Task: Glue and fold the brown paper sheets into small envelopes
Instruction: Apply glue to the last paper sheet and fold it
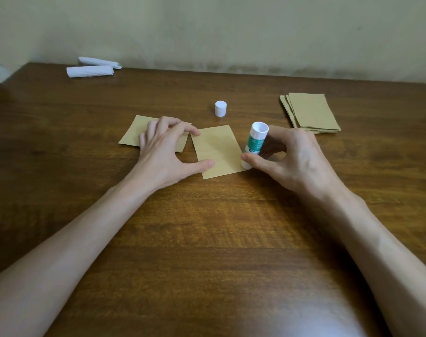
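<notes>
Head view, L hand spread wide, thumb & index tip pressing brown sheet flat at bench centre, R hand gripping uncapped glue stick at sheet's 3 o'clock edge, cap at 12, sheet stack at 2, another brown piece under L fingers at 9.

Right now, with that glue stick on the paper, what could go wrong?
The glue stick in the right hand meets the brown sheet at its very edge, so glue may smear onto the table. The left hand pins only the sheet's left side; it might skid or wrinkle. The cap stands off, so glue could dry.
</notes>
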